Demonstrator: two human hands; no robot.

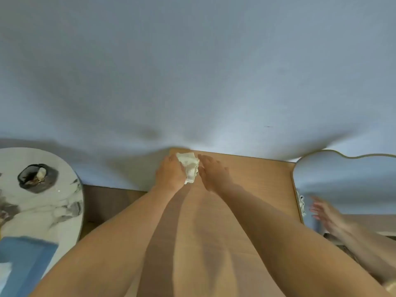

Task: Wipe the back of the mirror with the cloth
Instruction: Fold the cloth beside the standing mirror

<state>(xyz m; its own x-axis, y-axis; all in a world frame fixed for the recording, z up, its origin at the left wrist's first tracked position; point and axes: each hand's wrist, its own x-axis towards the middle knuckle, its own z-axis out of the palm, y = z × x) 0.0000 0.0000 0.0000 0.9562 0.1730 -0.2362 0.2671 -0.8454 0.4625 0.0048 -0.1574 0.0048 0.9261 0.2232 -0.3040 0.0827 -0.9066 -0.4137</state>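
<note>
A: Near to us, both bare forearms ran up over the tan board of the mirror's back point(246, 189), which stretched lengthwise away from the person toward the pale wall point(192, 71).

B: And the hands?

A: They met at the far top edge. The left hand point(170, 173) was curled around the white cloth point(189, 168), bunching it against the board. The right hand point(211, 173) lay flat just beside it, fingers loosely spread, touching the cloth's right side.

B: So which way would the wipe go?

A: I judged back toward the body, down the long axis; nearly all the unwiped board lay nearer than the cloth.
</note>
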